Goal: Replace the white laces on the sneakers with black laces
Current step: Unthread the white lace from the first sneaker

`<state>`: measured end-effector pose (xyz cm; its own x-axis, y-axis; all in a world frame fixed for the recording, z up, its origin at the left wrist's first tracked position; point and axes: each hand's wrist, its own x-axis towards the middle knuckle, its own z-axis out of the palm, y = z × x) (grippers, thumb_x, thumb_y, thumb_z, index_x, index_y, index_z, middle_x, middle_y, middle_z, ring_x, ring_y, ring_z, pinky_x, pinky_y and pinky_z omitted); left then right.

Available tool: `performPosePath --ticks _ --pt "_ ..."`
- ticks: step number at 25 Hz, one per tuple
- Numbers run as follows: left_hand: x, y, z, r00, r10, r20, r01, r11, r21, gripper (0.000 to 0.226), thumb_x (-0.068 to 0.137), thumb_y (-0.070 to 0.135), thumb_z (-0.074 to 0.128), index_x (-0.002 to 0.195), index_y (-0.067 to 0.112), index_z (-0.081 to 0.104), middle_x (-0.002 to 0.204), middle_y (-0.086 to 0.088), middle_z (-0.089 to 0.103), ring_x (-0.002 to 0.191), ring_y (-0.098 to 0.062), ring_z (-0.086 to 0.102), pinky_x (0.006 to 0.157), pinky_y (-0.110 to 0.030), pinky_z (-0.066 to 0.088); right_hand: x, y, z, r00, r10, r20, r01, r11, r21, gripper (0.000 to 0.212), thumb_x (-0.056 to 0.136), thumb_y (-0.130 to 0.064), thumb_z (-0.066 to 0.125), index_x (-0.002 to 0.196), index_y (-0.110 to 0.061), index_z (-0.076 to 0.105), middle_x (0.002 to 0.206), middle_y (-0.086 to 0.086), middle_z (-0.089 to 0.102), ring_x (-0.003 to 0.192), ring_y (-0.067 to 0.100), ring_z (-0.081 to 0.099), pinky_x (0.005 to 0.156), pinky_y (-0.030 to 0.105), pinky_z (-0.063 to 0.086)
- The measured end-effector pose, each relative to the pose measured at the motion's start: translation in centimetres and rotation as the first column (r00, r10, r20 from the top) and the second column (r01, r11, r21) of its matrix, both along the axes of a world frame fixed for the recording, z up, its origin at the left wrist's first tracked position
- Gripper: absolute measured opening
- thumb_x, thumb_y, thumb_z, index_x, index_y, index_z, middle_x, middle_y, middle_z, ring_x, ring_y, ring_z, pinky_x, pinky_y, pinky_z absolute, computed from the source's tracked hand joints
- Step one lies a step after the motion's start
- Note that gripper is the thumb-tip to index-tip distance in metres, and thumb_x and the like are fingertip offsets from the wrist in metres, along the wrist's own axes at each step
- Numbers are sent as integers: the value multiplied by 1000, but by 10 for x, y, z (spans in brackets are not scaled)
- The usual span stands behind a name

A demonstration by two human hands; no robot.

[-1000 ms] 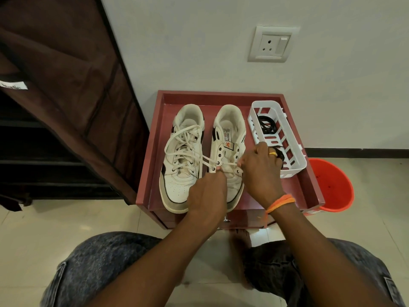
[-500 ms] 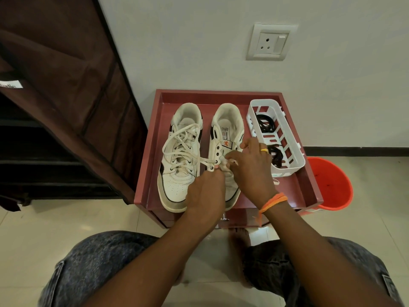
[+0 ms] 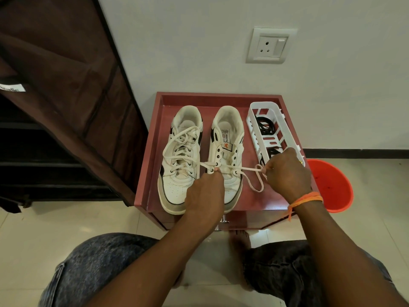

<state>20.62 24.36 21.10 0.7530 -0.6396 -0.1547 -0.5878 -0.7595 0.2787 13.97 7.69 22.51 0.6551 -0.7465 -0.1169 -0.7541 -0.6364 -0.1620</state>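
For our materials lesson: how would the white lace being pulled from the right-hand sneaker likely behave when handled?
Probably floppy: the white lace droops in a loose loop below the right hand. It seems to hold tension, running straight from the sneaker to that hand. Likely light, since a pinch carries it.

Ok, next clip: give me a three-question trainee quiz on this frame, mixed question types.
1. True or false: the left sneaker has already been unlaced.
2. Which hand pulls the white lace out sideways? A) left hand B) right hand
3. Fill in: the black laces lie in the white ____.

Key:
1. False; it is fully laced. The right sneaker has empty upper eyelets.
2. B; the left hand holds the sneaker at the lace.
3. basket
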Motion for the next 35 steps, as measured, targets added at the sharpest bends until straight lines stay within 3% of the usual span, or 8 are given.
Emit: performPosePath --ticks 9,13,16,24,27,29,32,35 --pt "0 -2 9 999 18 -35 -18 1000 1 28 99 5 42 121 14 56 110 -10 63 101 -31 63 70 -35 42 45 57 -25 907 332 261 -303 942 -146 9 72 -13 72 80 -14 74 99 11 51 83 34 54 72 38 37" --pt "1 -2 5 1000 7 8 -7 1000 16 29 100 8 45 127 14 52 113 -9 63 103 -30 63 70 -33 39 41 52 -20 939 298 171 -283 953 -107 11 76 0 65 81 -9 67 111 12 47 85 33 53 78 41 41" --pt "1 0 2 999 -5 33 5 1000 1 41 102 10 42 142 15 41 112 -9 63 101 -30 63 70 -35 41 27 43 -12 944 269 193 -264 963 -51 18 74 12 58 77 -6 57 113 17 42 67 34 53 63 41 50" --pt "5 1 6 1000 -22 -21 21 1000 -16 41 98 8 45 138 16 49 113 -11 63 103 -32 63 77 -39 48 10 -3 -5 978 124 166 -131 991 34 9 86 -6 66 91 -2 72 115 15 48 85 30 60 81 34 51" --pt "19 7 13 990 21 -139 -39 991 -128 29 94 18 61 123 18 64 113 -10 66 105 -30 64 80 -36 51 10 -7 -9 984 106 141 -114 993 45 11 84 -9 67 89 -1 71 98 17 60 83 31 61 75 36 54" --pt "31 11 17 988 36 -147 -71 968 -239 15 91 28 66 99 15 71 90 -5 69 91 -27 68 73 -34 52 7 -11 -9 988 78 134 -82 997 17 15 83 -10 67 95 -2 70 95 17 65 86 32 64 77 37 54" --pt "41 2 16 999 -17 27 25 952 -305 21 96 28 56 89 16 71 81 -1 69 80 -22 66 66 -34 52 12 -11 -4 962 136 238 -144 990 15 11 83 -11 65 89 -4 72 89 14 68 84 30 64 79 41 55" --pt "38 -15 6 975 -185 121 204 962 -180 19 96 21 50 86 19 66 85 -3 66 80 -28 65 62 -36 51 27 -5 8 846 290 447 -326 945 3 23 86 3 56 101 -4 72 90 13 68 83 26 62 77 33 50"
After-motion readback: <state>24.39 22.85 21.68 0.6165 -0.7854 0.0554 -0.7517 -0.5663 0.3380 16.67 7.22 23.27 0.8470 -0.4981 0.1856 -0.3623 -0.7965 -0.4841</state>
